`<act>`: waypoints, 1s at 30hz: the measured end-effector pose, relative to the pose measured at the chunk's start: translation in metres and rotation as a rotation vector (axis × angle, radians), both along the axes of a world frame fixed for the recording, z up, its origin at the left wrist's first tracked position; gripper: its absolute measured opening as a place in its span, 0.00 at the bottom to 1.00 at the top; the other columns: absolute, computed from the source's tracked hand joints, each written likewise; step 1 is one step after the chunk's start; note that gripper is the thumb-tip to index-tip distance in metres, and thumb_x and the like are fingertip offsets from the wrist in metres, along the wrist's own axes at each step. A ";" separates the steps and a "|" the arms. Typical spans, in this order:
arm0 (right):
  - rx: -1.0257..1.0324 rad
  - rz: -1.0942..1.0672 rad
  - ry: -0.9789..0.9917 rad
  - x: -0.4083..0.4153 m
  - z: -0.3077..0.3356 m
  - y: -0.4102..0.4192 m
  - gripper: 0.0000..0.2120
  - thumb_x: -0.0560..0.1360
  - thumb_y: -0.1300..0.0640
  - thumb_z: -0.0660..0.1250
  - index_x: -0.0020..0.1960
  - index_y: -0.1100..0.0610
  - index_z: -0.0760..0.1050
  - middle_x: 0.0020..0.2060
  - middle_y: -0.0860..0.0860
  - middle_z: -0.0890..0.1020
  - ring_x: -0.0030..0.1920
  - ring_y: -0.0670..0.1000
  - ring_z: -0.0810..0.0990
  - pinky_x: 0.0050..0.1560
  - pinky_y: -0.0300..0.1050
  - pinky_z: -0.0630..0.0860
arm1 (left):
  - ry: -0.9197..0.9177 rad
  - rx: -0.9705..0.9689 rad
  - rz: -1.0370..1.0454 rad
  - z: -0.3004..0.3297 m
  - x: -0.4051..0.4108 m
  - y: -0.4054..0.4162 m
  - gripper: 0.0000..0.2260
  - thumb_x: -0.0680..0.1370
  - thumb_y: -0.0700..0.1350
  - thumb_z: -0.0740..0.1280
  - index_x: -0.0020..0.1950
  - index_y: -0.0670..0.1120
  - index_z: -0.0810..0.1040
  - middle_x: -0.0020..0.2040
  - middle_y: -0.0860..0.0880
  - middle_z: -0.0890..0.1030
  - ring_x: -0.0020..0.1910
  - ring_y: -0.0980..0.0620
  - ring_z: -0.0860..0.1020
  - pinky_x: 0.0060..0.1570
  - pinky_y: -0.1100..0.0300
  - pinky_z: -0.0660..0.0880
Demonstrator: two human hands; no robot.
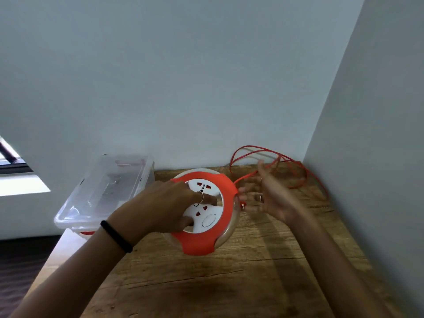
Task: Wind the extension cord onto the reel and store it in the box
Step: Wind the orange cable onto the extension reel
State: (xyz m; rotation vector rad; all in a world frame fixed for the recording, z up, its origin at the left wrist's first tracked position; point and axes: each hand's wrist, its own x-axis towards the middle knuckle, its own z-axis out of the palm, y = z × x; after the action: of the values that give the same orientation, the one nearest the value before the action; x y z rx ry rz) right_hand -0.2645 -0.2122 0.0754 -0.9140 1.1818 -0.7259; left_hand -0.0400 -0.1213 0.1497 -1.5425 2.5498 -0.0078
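The reel [204, 211] sits on the wooden counter [229, 283] at the centre of the frame, orange ring up, white socket face inside it. The left hand [165, 207] lies flat on that face, fingers [206, 198] pressed down on the white hub, apparently steadying or turning it. The right hand [268, 193] hovers just right of the reel, blurred, its fingers spread and loosely curled; the cord [296, 171] passes by them, but whether they grip it cannot be told.

Progress, as a judgement: winding is under way and not complete. Several loose loops of red cord lie in the right rear corner of the counter, near the wall, with one strand running from them to the reel's right edge. How much cord is already on the drum is hidden. The box [103, 191] stands at the left of the frame, just beyond the counter's edge, touching or nearly touching it. It is clear, and whether a lid is on it cannot be told. Something red shows at its lower edge, but what it is cannot be told. Remaining steps: take up the loose loops and place the reel in the box.

Count:
- reel: one
- cord: one
- box: one
- hands: two
- rings: one on the left hand, at least one on the right
- black wristband [115, 236]: one, on the left wrist
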 end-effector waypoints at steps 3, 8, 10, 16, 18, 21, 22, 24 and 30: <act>-0.043 0.079 -0.086 0.011 -0.005 0.034 0.33 0.74 0.30 0.52 0.55 0.58 0.77 0.42 0.52 0.80 0.39 0.48 0.81 0.38 0.45 0.79 | 0.004 -0.019 0.009 0.003 -0.001 -0.003 0.29 0.76 0.53 0.66 0.72 0.70 0.56 0.73 0.55 0.68 0.66 0.51 0.72 0.57 0.58 0.74; -0.276 -0.094 -0.022 0.039 -0.009 0.070 0.28 0.76 0.35 0.54 0.50 0.57 0.79 0.38 0.52 0.84 0.38 0.50 0.84 0.37 0.43 0.79 | 0.027 -0.004 0.012 0.001 -0.008 -0.009 0.30 0.74 0.54 0.68 0.72 0.69 0.60 0.68 0.55 0.74 0.62 0.50 0.75 0.56 0.55 0.76; -0.340 -0.197 0.009 0.050 -0.013 0.077 0.26 0.76 0.36 0.54 0.51 0.55 0.79 0.40 0.53 0.85 0.40 0.50 0.85 0.37 0.42 0.80 | 0.045 0.015 0.016 0.000 -0.013 -0.010 0.29 0.73 0.55 0.68 0.72 0.67 0.61 0.67 0.54 0.75 0.61 0.50 0.75 0.56 0.53 0.76; -0.457 -0.381 0.139 0.049 -0.014 0.075 0.25 0.79 0.40 0.52 0.35 0.56 0.73 0.25 0.47 0.76 0.27 0.44 0.76 0.29 0.35 0.71 | 0.059 0.062 0.008 -0.007 -0.021 -0.005 0.30 0.76 0.52 0.67 0.74 0.65 0.58 0.70 0.52 0.71 0.66 0.49 0.71 0.60 0.55 0.72; -0.478 -0.397 0.181 0.047 -0.017 0.072 0.26 0.80 0.40 0.51 0.34 0.57 0.72 0.24 0.47 0.75 0.26 0.43 0.75 0.29 0.35 0.70 | 0.019 0.019 -0.020 -0.009 -0.024 -0.006 0.28 0.78 0.51 0.64 0.75 0.64 0.58 0.70 0.50 0.71 0.65 0.50 0.71 0.56 0.58 0.71; -0.525 -0.438 0.217 0.047 -0.017 0.069 0.28 0.80 0.41 0.50 0.34 0.59 0.73 0.26 0.50 0.76 0.27 0.44 0.75 0.29 0.34 0.70 | -0.071 -0.034 -0.073 -0.011 -0.028 -0.007 0.26 0.81 0.48 0.60 0.75 0.65 0.55 0.67 0.45 0.68 0.62 0.48 0.73 0.46 0.60 0.64; -0.555 -0.455 0.228 0.047 -0.017 0.069 0.27 0.81 0.42 0.50 0.33 0.59 0.71 0.25 0.50 0.75 0.25 0.43 0.73 0.28 0.33 0.68 | -0.087 -0.051 -0.096 -0.010 -0.028 -0.007 0.27 0.81 0.47 0.59 0.75 0.66 0.54 0.68 0.44 0.66 0.62 0.47 0.72 0.46 0.60 0.65; -0.591 -0.453 0.240 0.045 -0.015 0.067 0.27 0.81 0.43 0.49 0.31 0.57 0.68 0.23 0.48 0.73 0.24 0.42 0.71 0.25 0.31 0.66 | -0.115 -0.074 -0.142 -0.011 -0.029 -0.006 0.26 0.81 0.47 0.60 0.74 0.66 0.55 0.72 0.41 0.61 0.67 0.44 0.69 0.56 0.53 0.70; -0.505 -0.246 0.191 0.041 -0.020 0.064 0.33 0.74 0.32 0.49 0.33 0.61 0.69 0.25 0.54 0.72 0.27 0.51 0.72 0.32 0.41 0.69 | -0.237 -0.110 -0.301 -0.007 -0.031 0.000 0.24 0.80 0.45 0.62 0.73 0.63 0.62 0.76 0.41 0.56 0.73 0.42 0.60 0.68 0.48 0.63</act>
State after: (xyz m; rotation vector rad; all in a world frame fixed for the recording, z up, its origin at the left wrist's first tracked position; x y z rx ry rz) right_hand -0.2234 -0.1484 0.0549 -1.2897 1.3187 -1.1910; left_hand -0.0707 -0.1215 0.1430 -1.0981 2.5943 -0.3504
